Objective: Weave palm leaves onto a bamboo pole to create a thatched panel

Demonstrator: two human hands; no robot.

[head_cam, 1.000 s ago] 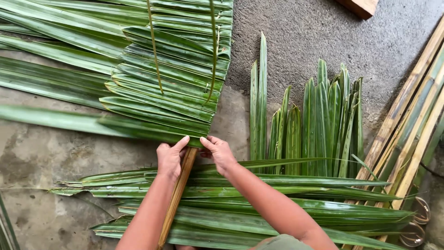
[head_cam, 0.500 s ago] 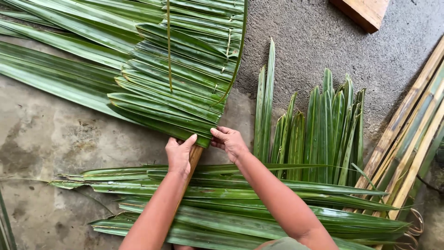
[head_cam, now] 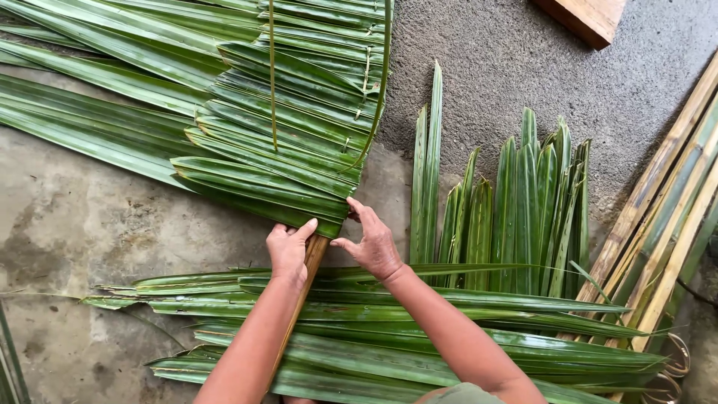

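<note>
A panel of folded green palm leaves [head_cam: 277,127] is strung along a brown wooden stick [head_cam: 308,271] that runs from the lower middle up under the leaves. My left hand [head_cam: 288,253] presses on the stick and the lowest folded leaf. My right hand [head_cam: 372,241] pinches the right edge of that same lowest leaf, fingers curled on it. Thin green strips [head_cam: 272,75] hang across the panel. Loose long palm leaves [head_cam: 449,322] lie crosswise under my forearms.
A bunch of upright cut leaves [head_cam: 516,209] lies to the right on the concrete floor [head_cam: 75,224]. Bamboo slats [head_cam: 666,224] lean along the right edge. A wooden block [head_cam: 587,19] sits at the top right.
The long leaf that stretched out to the left is now folded into the panel. My right hand has shifted up along the leaf edge; the view moved slightly.
</note>
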